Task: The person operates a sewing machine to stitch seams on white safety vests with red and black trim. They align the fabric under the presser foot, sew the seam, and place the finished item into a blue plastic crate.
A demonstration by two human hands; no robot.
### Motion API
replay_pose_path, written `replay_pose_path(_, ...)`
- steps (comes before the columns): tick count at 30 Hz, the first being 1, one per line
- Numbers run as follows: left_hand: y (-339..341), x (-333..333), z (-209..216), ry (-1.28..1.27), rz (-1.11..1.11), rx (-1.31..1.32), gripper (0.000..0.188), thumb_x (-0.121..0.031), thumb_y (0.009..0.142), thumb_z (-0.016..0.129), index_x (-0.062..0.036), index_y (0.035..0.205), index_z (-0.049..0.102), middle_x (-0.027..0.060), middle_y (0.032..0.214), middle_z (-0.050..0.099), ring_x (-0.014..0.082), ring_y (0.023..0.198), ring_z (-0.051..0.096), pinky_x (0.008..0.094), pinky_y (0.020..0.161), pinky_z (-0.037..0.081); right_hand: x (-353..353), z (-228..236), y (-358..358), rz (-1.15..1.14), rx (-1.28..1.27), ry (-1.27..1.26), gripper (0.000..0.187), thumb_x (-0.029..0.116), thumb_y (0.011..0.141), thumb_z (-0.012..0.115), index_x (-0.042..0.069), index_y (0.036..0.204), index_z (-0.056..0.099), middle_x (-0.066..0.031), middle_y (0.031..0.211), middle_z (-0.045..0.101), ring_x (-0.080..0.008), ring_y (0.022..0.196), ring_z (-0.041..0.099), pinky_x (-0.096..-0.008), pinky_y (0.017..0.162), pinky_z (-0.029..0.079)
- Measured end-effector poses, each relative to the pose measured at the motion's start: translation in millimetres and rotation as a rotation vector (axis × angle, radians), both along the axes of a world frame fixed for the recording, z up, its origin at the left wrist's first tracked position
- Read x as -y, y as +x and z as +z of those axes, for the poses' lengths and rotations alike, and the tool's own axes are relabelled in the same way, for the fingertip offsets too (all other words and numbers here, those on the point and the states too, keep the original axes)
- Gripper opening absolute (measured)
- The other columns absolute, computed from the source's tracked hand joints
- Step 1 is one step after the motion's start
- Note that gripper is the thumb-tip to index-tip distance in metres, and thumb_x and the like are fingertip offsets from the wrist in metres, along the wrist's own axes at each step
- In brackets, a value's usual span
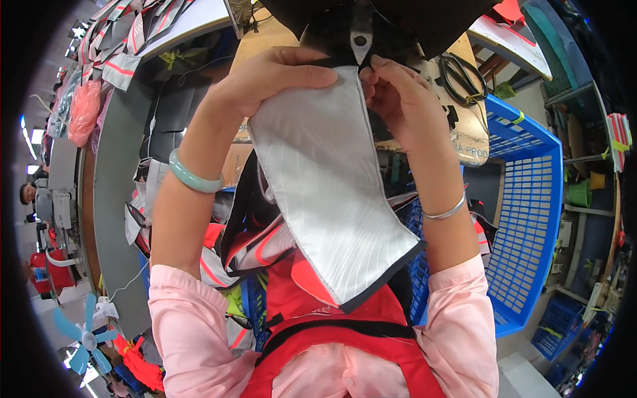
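A pale grey-white fabric panel [318, 166] with dark edging hangs down in front of me, a faint wavy pattern on it. My left hand [272, 79] grips its upper left part, thumb on top and fingers behind. At the panel's upper right corner, my right hand [405, 96] pinches the dark edging between thumb and forefinger. Just above the fingers sits a pointed metal piece [360, 45] with a round hole, on a dark machine [411, 20]. The black machine hides part of the panel's top edge. More grey, red and black fabric pieces [265, 249] hang below the panel.
Black-handled scissors [462, 78] lie on the brown worktop [474, 129] to the right. A large blue plastic basket [524, 219] stands beside my right arm. At the far left are a blue fan [86, 338], a person [28, 194] and heaped fabric pieces [123, 66].
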State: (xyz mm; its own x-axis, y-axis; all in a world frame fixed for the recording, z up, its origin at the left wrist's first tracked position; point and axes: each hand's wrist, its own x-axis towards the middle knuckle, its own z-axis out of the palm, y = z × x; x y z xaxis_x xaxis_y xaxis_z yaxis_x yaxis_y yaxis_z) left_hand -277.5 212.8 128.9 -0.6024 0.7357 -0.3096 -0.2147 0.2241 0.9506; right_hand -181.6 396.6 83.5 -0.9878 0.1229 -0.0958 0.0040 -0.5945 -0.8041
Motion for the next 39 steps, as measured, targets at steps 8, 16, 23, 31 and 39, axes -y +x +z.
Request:
replay_pose_path(8, 4, 15, -12, -0.229, -0.069, -0.253, 0.035, -0.018, 0.084, 0.068, 0.0035, 0.11, 0.061, 0.0035, 0.093, 0.066, 0.0075, 0.083, 0.061, 0.0214, 0.077, 0.049, -11, 30, 29, -0.285, -0.229, 1.002, 0.014, 0.019, 0.083, 0.063, 0.005, 0.083, 0.064, -0.0047, 0.073, 0.058, -0.0159, 0.066, 0.056, -0.0306, 0.066, 0.047)
replay_pose_path(16, 65, -42, 23, -0.339, -0.807, -0.48, 0.037, -0.028, 0.087, 0.058, 0.0052, 0.103, 0.059, 0.0082, 0.088, 0.063, 0.0106, 0.08, 0.055, 0.027, 0.075, 0.046, 88, 14, 93, 0.056, -0.804, 2.102, 0.017, 0.015, 0.078, 0.057, 0.0, 0.082, 0.065, -0.0135, 0.086, 0.061, -0.0291, 0.084, 0.06, -0.0371, 0.075, 0.047)
replay_pose_path(23, 124, 20, -28, 0.123, -0.137, -0.332, 0.045, -0.026, 0.085, 0.061, -0.002, 0.123, 0.054, 0.0143, 0.12, 0.059, 0.0228, 0.114, 0.054, 0.0347, 0.097, 0.041, 51, 10, 107, 0.353, -0.406, 1.776, 0.019, 0.02, 0.071, 0.062, 0.001, 0.076, 0.063, -0.0155, 0.071, 0.061, -0.0315, 0.068, 0.061, -0.0413, 0.063, 0.047)
replay_pose_path(31, 177, 66, -70, -0.099, -0.012, -0.86, 0.048, -0.003, 0.073, 0.061, -0.004, 0.121, 0.056, 0.0162, 0.115, 0.06, 0.0322, 0.108, 0.057, 0.0365, 0.092, 0.045, 7, 32, 126, 0.383, -0.395, 1.231, 0.016, 0.015, 0.072, 0.062, 0.002, 0.083, 0.063, -0.0127, 0.072, 0.06, -0.0294, 0.066, 0.059, -0.0343, 0.059, 0.046)
replay_pose_path(39, 135, 72, 3, -0.211, -0.082, -0.486, 0.019, -0.009, 0.089, 0.053, 0.0031, 0.102, 0.061, 0.009, 0.09, 0.064, 0.0172, 0.083, 0.06, 0.0282, 0.078, 0.046, -6, 43, 126, 0.111, -0.383, 1.325, 0.014, 0.012, 0.079, 0.058, 0.001, 0.086, 0.061, -0.0146, 0.076, 0.06, -0.0309, 0.068, 0.058, -0.0363, 0.061, 0.046)
